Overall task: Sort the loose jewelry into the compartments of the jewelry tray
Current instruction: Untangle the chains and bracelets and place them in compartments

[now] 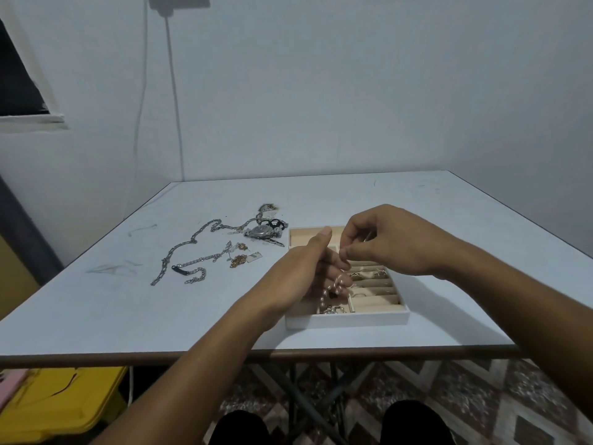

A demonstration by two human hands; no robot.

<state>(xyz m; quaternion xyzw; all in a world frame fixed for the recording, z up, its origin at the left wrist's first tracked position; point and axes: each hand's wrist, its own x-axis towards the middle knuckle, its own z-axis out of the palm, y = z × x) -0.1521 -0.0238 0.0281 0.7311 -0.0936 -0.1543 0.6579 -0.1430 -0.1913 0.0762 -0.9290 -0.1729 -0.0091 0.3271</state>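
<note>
A white jewelry tray (348,320) with beige compartments lies on the table right of centre. My left hand (303,274) hovers over its left side, palm turned inward, with a pearl strand (333,288) draped from its fingers into the tray. My right hand (390,244) is above the tray's far part, thumb and forefinger pinching the top of that strand. Small silver pieces (333,309) sit in the near-left compartment. Loose jewelry lies left of the tray: a long silver chain (179,252), a silver bracelet (195,274), a watch (264,232), gold earrings (239,260).
The white table (449,300) stands against a pale wall, its brown front edge near me. A yellow bin (61,403) is on the floor at the lower left. Folding table legs and a patterned floor show below, with my knees at the bottom.
</note>
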